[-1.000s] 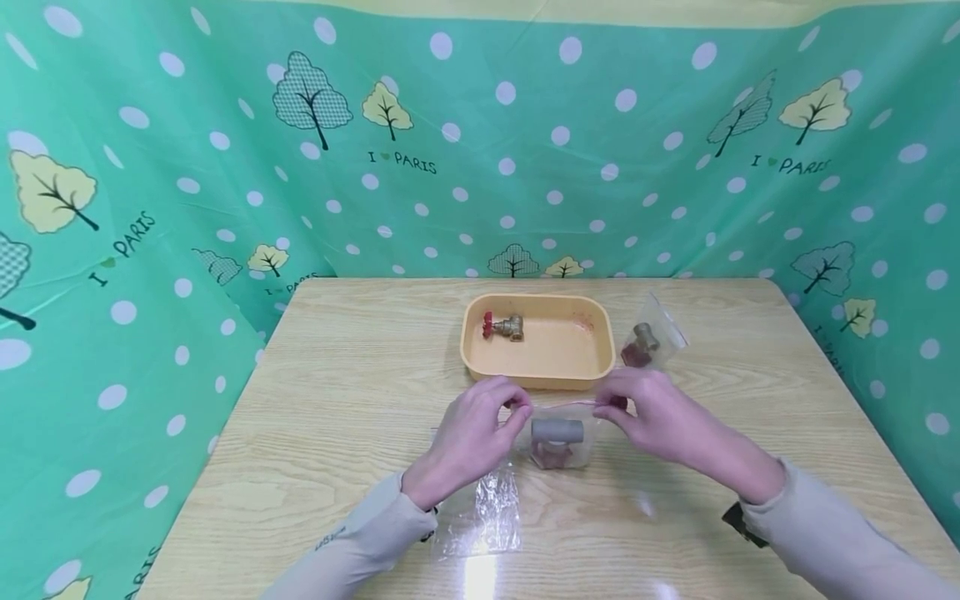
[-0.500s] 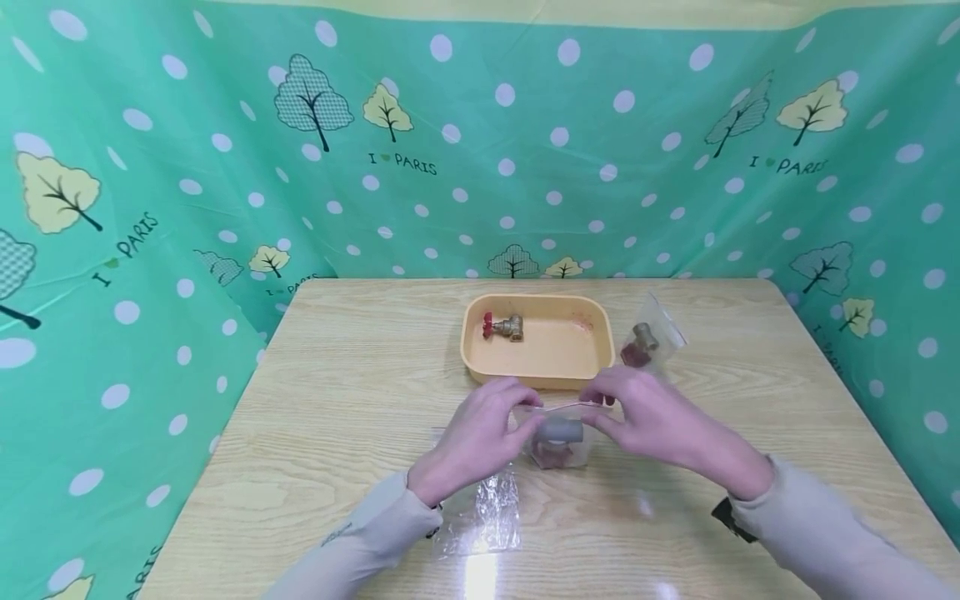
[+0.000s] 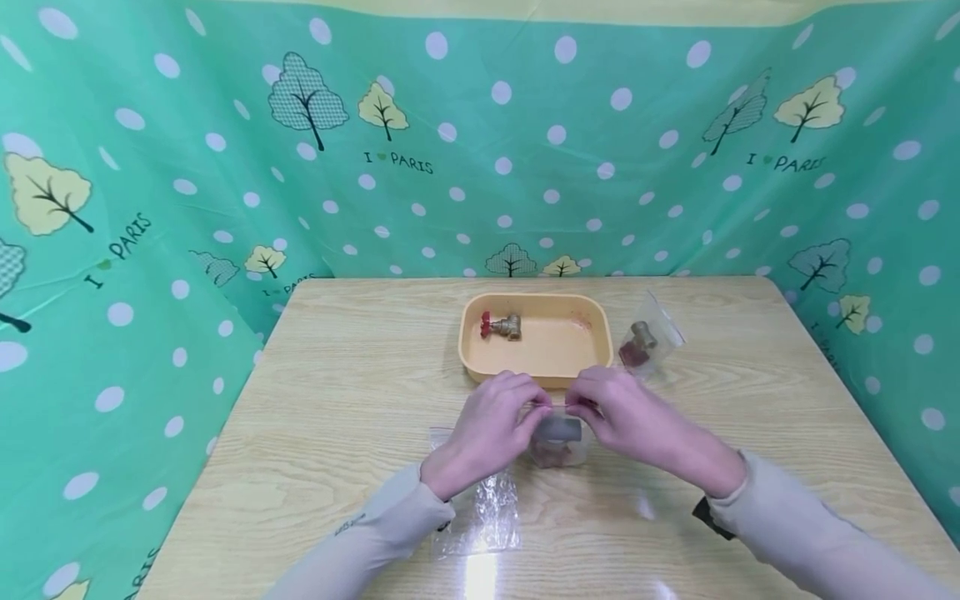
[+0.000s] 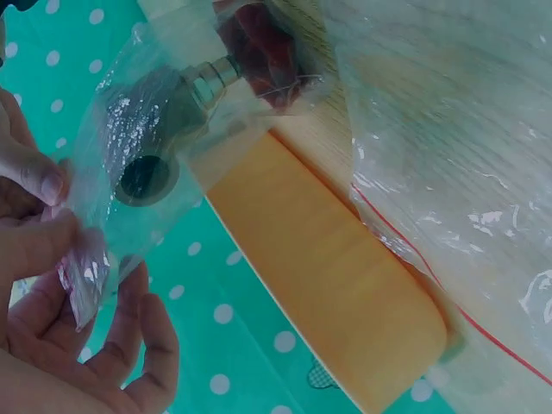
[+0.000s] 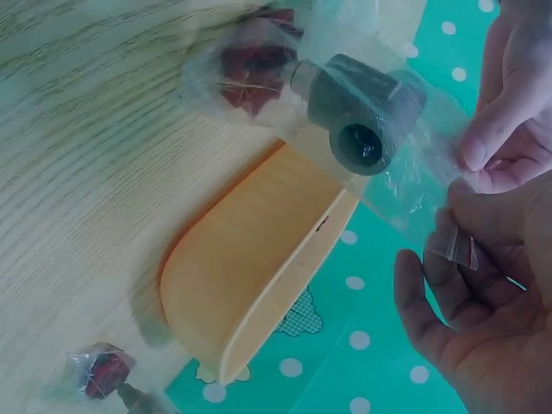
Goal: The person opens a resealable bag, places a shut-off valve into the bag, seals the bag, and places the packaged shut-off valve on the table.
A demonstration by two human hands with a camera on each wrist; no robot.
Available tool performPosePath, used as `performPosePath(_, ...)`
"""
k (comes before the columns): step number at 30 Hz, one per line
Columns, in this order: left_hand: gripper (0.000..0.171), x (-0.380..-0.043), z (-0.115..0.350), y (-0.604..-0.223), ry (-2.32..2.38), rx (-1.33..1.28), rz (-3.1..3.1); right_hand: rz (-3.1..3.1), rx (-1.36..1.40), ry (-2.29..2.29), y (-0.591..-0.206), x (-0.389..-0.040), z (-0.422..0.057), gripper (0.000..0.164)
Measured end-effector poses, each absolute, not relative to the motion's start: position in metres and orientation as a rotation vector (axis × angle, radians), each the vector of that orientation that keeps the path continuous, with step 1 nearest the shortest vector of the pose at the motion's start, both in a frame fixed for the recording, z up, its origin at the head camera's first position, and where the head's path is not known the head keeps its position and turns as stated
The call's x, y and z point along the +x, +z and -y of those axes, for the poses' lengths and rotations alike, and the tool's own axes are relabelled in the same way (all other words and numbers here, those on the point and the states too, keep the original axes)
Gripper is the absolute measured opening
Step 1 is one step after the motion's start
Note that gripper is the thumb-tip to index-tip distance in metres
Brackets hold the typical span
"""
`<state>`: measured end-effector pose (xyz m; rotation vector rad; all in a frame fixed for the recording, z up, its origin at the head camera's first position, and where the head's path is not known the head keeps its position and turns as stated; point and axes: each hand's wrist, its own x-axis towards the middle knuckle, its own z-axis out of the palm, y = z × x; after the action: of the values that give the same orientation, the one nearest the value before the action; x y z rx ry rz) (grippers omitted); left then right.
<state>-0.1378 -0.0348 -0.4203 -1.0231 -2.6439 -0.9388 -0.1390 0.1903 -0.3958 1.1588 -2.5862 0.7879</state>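
Observation:
A clear zip bag (image 3: pixel 558 458) hangs between both hands in front of the tray, with a valve (image 5: pixel 366 95) inside. The valve has a grey body and a red handwheel (image 4: pixel 263 52), which points down in the bag. My left hand (image 3: pixel 491 425) pinches the bag's top edge between thumb and fingers. Close beside it, my right hand (image 3: pixel 622 417) pinches the same zip edge, so the fingertips of both hands almost meet. In the right wrist view, the zip strip (image 5: pixel 457 246) is bunched between the fingers.
The orange tray (image 3: pixel 536 371) holds a brass valve (image 3: pixel 502 326) with a red handwheel. To its right lies another bagged valve (image 3: pixel 641 342). A flat clear bag (image 3: pixel 495 517) with a red zip line lies on the wooden table (image 3: pixel 337 400), partly under the left forearm.
My right hand has slid left along the bag's top edge and my left hand slightly right, closing the gap between them. The valve in the bag stays nearly in place.

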Motion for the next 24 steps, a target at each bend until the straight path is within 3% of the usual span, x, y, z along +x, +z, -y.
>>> performPosePath(9, 0.007, -0.139, 0.033, -0.418, -0.920, -1.012, 2.643, 2.655, 1.165, 0.796, -0.390, -0.142, -0.187, 0.012)
performPosePath(24, 0.009, -0.142, 0.049, -0.418, -0.879, -1.000, 2.678, 2.540, 1.209, 0.788, -0.398, -0.142, -0.185, 0.021)
